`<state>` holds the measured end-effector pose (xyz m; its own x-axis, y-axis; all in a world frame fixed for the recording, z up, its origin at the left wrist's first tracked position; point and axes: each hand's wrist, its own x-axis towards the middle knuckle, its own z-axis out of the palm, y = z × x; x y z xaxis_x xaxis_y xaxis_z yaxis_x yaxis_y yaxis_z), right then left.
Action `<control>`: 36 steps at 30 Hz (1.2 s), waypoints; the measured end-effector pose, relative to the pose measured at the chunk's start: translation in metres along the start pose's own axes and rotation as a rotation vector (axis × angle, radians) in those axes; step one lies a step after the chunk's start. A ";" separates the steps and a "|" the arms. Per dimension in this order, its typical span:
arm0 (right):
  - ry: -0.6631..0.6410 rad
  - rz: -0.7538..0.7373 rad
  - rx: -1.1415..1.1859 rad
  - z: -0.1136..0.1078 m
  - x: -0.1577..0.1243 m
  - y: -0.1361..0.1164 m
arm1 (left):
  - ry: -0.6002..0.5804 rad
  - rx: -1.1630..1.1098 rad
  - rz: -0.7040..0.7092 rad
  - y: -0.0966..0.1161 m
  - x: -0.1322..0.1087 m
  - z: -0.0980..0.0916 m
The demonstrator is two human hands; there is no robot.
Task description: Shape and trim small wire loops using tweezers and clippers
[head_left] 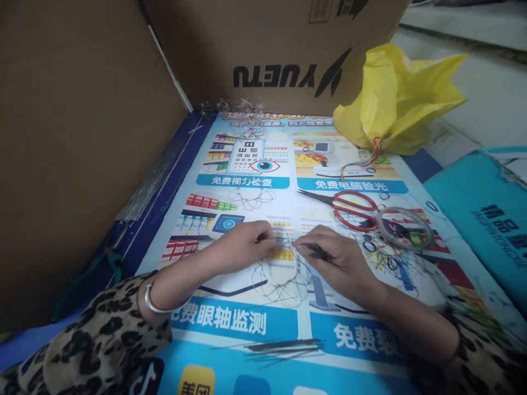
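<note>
Scissors (335, 202) and clear roll (428, 232) lie beyond right hand (340, 260)

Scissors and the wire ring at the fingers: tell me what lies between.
In the head view, the right hand, gripping a small dark object, lies there.

Place: craft workspace, home or workshop unclear | scissors (329, 201), wire strands (284, 346), poster (284, 319), cardboard (197, 55)

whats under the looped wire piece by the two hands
The printed sheet shows through the gaps of the looped wire piece. What lies beneath the left hand and right hand is covered, so cannot be told.
</note>
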<state>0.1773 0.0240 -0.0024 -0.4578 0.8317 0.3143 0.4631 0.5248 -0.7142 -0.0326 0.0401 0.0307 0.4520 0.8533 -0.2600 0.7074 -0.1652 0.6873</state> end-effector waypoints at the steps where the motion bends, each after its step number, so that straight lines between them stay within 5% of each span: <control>1: 0.016 0.009 -0.002 0.000 0.000 0.001 | -0.026 -0.051 -0.020 0.001 0.000 0.000; 9: 0.040 -0.051 -0.056 0.000 0.000 0.003 | -0.128 -0.448 -0.046 -0.003 -0.001 0.002; 21: 0.022 -0.223 -0.162 0.001 0.000 0.005 | -0.167 -0.659 -0.023 -0.009 0.000 0.009; 27: -0.005 -0.259 -0.157 0.002 0.000 0.004 | -0.164 -0.665 -0.040 -0.009 0.000 0.009; 36: -0.039 -0.090 -0.041 -0.001 0.001 0.000 | -0.221 -0.567 -0.027 -0.007 0.000 0.006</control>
<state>0.1778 0.0248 -0.0022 -0.5275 0.7736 0.3511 0.4489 0.6046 -0.6579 -0.0338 0.0385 0.0218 0.5832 0.7206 -0.3749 0.3474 0.1959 0.9170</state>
